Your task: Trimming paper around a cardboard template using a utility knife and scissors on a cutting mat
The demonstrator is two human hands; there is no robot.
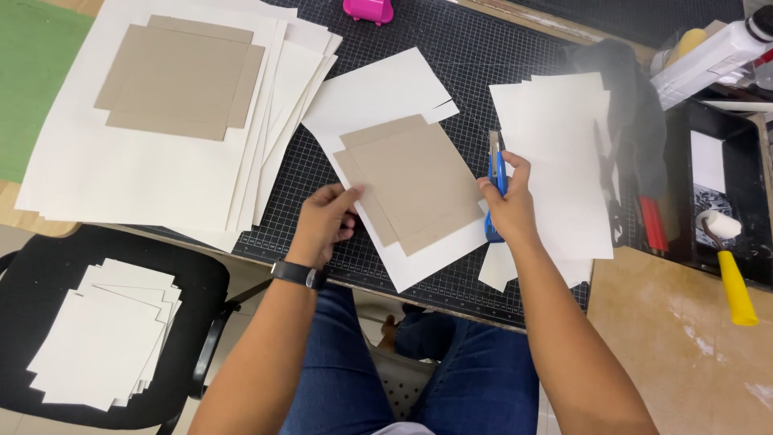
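1. Board [419,181]: two brown cardboard pieces, overlapped, lie on a white sheet [378,101] on the black gridded mat [483,48], straight ahead of the person. The sheet's right corners look already snipped; the left ones are hard to judge.
2. Left hand [322,221] rests on the board's left edge, fingers [346,193] pressed together, holding it flat.
3. Right hand [507,205] grips blue scissors [495,173], fingers wrapped round the handles, blades up and seemingly shut, at the board's right edge.
4. Nearer, on a black chair [201,274] to the left, sits a stack of small white sheets [105,338], judged finished or waiting.
5. Right of the scissors lies a white paper pile [564,161].
6. Farther left, another board [181,76] sits on large white sheets [80,161], uncut, so more remains.
7. Far right of the counter [684,338]: a yellow-handled roller [729,262] in a black tray [753,185].
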